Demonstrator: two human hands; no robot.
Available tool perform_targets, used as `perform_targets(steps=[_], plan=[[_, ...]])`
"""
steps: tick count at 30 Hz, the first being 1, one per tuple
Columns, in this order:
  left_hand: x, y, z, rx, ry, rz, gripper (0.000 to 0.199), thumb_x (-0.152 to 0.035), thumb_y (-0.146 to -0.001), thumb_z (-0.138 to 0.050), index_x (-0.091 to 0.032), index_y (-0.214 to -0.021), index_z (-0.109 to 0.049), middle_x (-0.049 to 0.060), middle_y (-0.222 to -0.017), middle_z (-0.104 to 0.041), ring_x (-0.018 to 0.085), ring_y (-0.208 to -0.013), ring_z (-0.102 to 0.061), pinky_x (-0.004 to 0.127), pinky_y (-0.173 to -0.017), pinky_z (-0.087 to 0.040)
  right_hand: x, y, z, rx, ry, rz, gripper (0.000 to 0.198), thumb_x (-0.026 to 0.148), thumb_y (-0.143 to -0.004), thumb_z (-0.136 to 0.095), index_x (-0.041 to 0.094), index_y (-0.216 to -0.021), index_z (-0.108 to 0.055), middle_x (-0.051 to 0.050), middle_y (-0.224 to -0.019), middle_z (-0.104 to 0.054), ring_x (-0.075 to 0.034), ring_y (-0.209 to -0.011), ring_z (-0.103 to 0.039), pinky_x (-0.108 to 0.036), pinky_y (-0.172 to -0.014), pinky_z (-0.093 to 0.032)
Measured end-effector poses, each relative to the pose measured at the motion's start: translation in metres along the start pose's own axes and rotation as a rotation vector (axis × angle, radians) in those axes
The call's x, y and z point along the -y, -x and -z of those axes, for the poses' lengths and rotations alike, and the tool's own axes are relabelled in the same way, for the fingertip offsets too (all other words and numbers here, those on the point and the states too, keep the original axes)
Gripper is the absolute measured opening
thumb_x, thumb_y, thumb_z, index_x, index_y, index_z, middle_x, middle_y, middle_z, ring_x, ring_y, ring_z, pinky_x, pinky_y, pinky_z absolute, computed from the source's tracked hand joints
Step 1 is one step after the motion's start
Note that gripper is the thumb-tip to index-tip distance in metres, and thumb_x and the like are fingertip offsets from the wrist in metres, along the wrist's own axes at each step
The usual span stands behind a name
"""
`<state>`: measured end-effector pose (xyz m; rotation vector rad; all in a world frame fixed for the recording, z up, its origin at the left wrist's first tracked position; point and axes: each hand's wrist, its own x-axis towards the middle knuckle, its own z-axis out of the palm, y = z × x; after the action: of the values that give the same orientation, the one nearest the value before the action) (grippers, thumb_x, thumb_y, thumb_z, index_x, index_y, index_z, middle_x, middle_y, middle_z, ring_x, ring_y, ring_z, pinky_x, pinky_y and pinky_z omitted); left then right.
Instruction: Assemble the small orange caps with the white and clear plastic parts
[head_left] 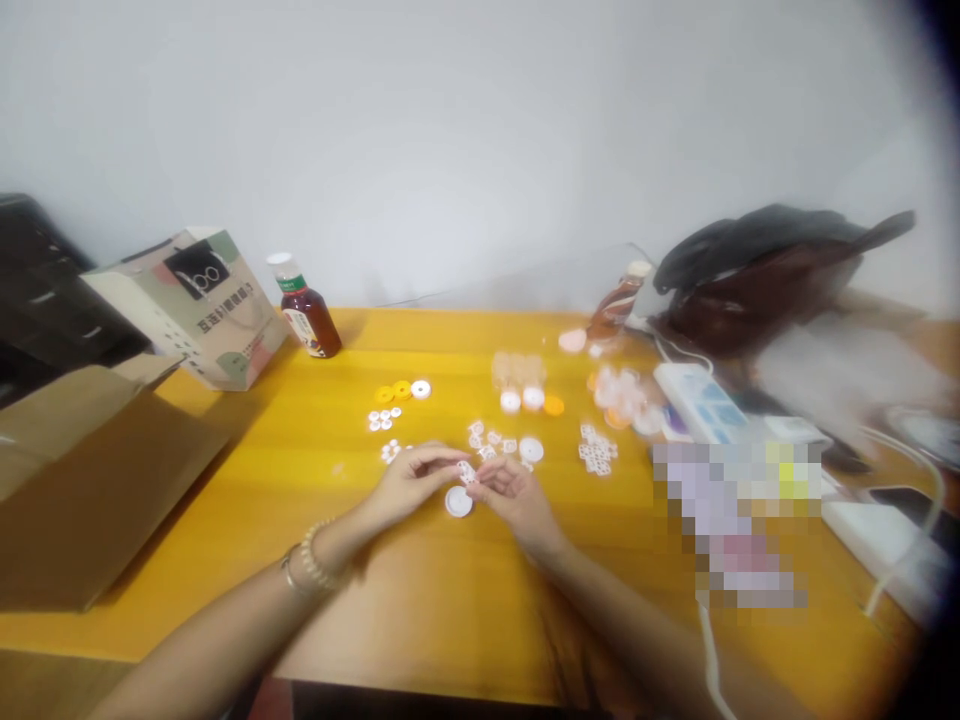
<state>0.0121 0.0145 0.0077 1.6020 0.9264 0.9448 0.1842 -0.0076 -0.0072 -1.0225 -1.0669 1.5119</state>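
Observation:
My left hand (409, 484) and my right hand (523, 502) meet over the table. Their fingertips pinch a small white piece with reddish spots (466, 472); its exact kind is too blurred to tell. Just under it lies a round white disc (459, 502). Beyond my right fingers are scattered similar small pieces (491, 440) and another white disc (531, 450). More spotted pieces (597, 450) lie grouped to the right. Near my left hand sit small white round pieces (384, 419), with yellow discs (402, 391) behind them.
An open cardboard box (97, 480), a paper bag (217, 310) and a dark red bottle (311, 318) stand at left. Farther right are another bottle (619, 300), a dark bag (757, 280), a white power strip (701, 400) and cables. The wooden table (405, 620) meets a wall.

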Motion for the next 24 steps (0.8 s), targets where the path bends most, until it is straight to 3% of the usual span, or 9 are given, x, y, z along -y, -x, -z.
perform_targets(steps=[12,18,24], plan=[[0.001,-0.001,-0.001,-0.010,0.007,-0.016,0.023,-0.029,-0.079,-0.059,-0.014,-0.095,-0.066,0.009,-0.090,-0.064,0.016,-0.083,-0.061,0.029,-0.077,-0.049,-0.002,0.000,0.005,0.173,-0.211,-0.141,0.030,0.031,-0.066,-0.072,0.019,-0.090,-0.058,-0.002,-0.079,-0.069,-0.014,-0.073,-0.064,-0.030,-0.077,-0.048],[0.004,-0.007,0.004,0.047,-0.192,-0.102,0.021,-0.026,-0.084,-0.053,-0.016,-0.098,-0.065,0.009,-0.093,-0.063,0.017,-0.085,-0.059,0.031,-0.078,-0.048,-0.006,-0.002,0.010,0.161,-0.178,-0.191,0.032,0.033,-0.064,-0.073,0.017,-0.087,-0.058,-0.004,-0.080,-0.069,-0.016,-0.074,-0.065,-0.033,-0.078,-0.049],[0.008,-0.036,0.015,0.130,-0.623,-0.363,0.023,-0.020,-0.088,-0.044,-0.017,-0.103,-0.061,0.009,-0.098,-0.059,0.017,-0.092,-0.054,0.032,-0.084,-0.044,-0.002,-0.002,0.007,0.010,-0.225,-0.188,0.035,0.032,-0.061,-0.076,0.017,-0.085,-0.056,-0.005,-0.082,-0.070,-0.016,-0.078,-0.066,-0.034,-0.085,-0.046]])
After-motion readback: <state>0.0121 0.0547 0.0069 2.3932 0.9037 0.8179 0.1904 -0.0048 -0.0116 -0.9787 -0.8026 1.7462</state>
